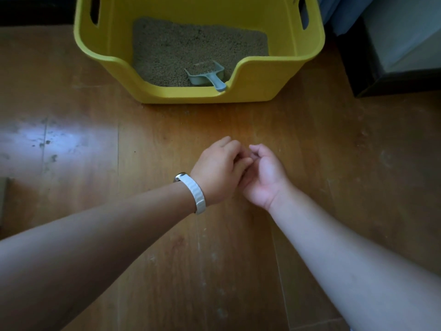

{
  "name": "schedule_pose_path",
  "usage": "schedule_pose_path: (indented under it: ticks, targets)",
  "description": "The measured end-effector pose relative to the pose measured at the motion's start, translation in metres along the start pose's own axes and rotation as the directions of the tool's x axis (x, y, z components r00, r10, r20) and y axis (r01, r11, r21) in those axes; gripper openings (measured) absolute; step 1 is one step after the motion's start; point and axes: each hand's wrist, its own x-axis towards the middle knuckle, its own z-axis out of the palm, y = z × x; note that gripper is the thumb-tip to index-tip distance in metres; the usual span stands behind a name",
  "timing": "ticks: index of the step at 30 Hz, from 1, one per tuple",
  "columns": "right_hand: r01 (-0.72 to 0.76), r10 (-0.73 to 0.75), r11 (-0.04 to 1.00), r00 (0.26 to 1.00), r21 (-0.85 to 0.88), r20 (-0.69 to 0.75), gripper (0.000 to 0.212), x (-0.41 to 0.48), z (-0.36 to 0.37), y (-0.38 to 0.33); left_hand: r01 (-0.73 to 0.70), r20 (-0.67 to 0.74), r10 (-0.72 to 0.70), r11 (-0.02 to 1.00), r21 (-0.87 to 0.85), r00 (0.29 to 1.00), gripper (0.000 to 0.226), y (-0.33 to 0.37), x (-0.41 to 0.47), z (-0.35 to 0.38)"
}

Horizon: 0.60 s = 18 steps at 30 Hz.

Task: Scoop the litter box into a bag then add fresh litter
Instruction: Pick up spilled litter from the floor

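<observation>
A yellow plastic litter box stands on the wooden floor at the top of the view, with a low front entry. Beige litter covers its bottom. A pale blue scoop lies in the litter near the front right corner, some litter in its bowl and its handle pointing toward me. My left hand, with a white wristband, and my right hand meet over the floor well in front of the box. Their fingers are curled and touch each other. Neither hand holds anything that I can see.
Wooden floor spreads around my arms, with a glare patch at the left. A dark piece of furniture stands to the right of the box. A dark strip runs along the wall at the top left.
</observation>
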Motion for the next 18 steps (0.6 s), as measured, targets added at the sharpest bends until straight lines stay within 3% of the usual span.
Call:
schedule_pose_path:
  ticks: [3,6,11,15,18]
  targets:
    - [-0.018,0.017,1.0,0.999,0.013,0.035,0.035,-0.008,0.0,0.005,-0.087,0.04,0.084,0.994,0.071,0.996,0.024,0.001,-0.007,-0.007]
    - [-0.023,0.021,0.999,0.998,0.029,0.055,0.037,-0.01,0.0,0.01,-0.102,0.013,0.102,0.995,0.018,0.995,0.024,-0.004,-0.015,-0.02]
    - [0.009,-0.009,1.0,1.0,0.0,0.027,0.037,-0.011,0.003,0.014,0.147,-0.104,-0.144,0.989,0.02,0.984,0.015,-0.044,-0.025,-0.046]
    - [0.005,-0.005,1.0,1.0,-0.007,0.01,0.036,-0.009,0.004,0.01,0.427,-0.089,-0.424,0.904,0.017,0.901,0.011,-0.084,-0.03,-0.061]
    - [0.003,-0.003,0.999,1.0,-0.035,0.0,0.037,-0.006,0.001,0.008,0.488,-0.104,-0.482,0.872,0.039,0.87,0.01,-0.099,-0.025,-0.06]
